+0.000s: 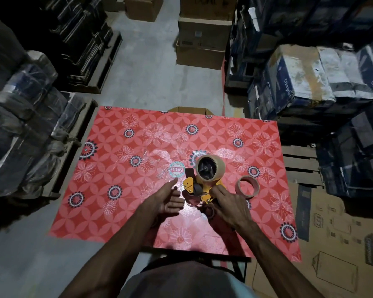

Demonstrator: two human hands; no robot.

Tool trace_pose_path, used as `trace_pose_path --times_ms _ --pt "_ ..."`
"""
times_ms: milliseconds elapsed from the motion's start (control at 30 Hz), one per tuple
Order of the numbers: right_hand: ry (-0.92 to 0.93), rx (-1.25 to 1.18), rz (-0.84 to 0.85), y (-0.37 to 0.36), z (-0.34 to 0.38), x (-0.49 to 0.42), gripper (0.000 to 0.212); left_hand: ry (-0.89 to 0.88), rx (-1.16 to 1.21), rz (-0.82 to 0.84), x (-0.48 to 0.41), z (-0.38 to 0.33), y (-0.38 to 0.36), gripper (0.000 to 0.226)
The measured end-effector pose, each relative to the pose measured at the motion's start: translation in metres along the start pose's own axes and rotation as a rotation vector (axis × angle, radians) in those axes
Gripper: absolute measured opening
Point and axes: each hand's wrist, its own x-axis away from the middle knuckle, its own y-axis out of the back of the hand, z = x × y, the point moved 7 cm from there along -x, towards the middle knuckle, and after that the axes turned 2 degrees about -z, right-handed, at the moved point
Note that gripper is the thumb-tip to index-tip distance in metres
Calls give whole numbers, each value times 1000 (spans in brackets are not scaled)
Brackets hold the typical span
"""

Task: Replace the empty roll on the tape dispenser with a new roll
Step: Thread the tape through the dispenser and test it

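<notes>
A yellow tape dispenser point(197, 188) lies on its side on the red flowered table point(138, 147). A full roll of clear brown tape point(210, 168) sits on its black hub. To its right the empty cardboard core point(247, 187) lies flat on the table. My right hand point(230, 204) presses down on the dispenser's yellow frame near the handle. My left hand point(170, 197) hovers just left of the dispenser with its fingers spread and nothing in them. The dispenser's red handle is mostly hidden under my right hand.
A crumpled clear wrapper with a round label point(176, 170) lies left of the roll. Wrapped bundles are stacked at the left point(26, 117), blue cartons at the right point(310, 82), brown boxes beyond the table point(202, 39). Flattened cardboard point(332, 244) lies on the floor to the right.
</notes>
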Motion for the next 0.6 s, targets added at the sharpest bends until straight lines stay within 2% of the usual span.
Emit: trace_pose_path --times_ms 200,300,467,533,600 --pt "72 39 -47 15 4 -2 38 130 146 124 -5 20 -20 72" --pt "98 54 -63 24 5 -6 50 128 207 194 0 14 -33 56" --pt "121 47 -106 33 5 -12 51 53 276 32 -11 0 -24 18" --pt "111 35 -100 31 4 -14 50 8 248 -13 -12 -7 -17 12" --pt "104 31 -85 26 3 -13 51 -55 187 -55 -11 -16 -10 19"
